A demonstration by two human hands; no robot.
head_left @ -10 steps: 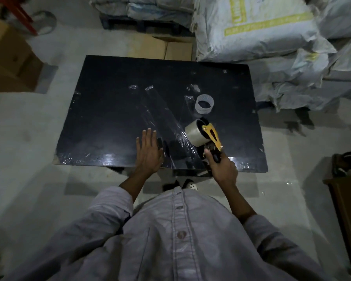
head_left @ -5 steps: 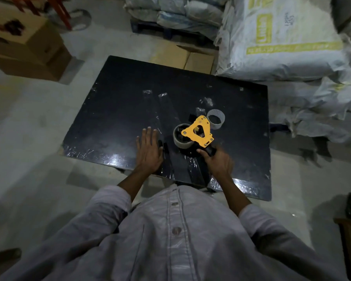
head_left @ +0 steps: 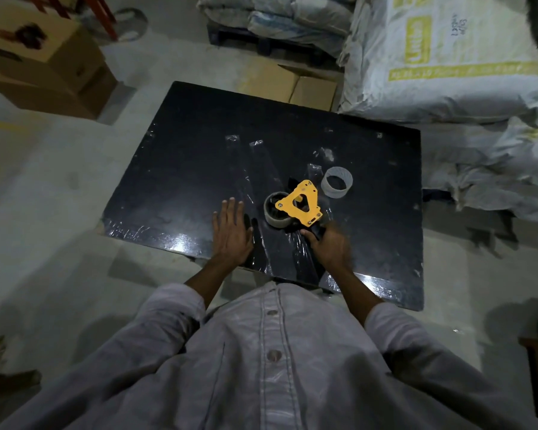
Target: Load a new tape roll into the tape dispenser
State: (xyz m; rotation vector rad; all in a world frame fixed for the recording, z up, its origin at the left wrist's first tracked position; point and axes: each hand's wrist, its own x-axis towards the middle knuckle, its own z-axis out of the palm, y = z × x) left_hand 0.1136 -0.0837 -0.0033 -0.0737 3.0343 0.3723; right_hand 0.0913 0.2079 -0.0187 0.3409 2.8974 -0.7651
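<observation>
The tape dispenser [head_left: 300, 202] lies on its side on the black table [head_left: 199, 156], its yellow side plate facing up. A roll of clear tape [head_left: 274, 217] sits on its hub at the left. My right hand [head_left: 328, 246] grips the dispenser's black handle at the near end; the fingers are blurred. My left hand [head_left: 232, 232] rests flat on the table, fingers straight, just left of the roll and apart from it. An empty white tape core [head_left: 337, 182] stands on the table just beyond the dispenser, to its right.
Strips of clear tape [head_left: 263, 169] are stuck across the table top. Cardboard boxes [head_left: 44, 60] stand on the floor at the far left and behind the table [head_left: 289, 80]. Large white sacks [head_left: 448, 57] are piled at the right, close to the table's far corner.
My right hand has turned the dispenser from upright in the air to lying on its side on the table, yellow plate up. My left hand has stayed flat. The camera view shifted.
</observation>
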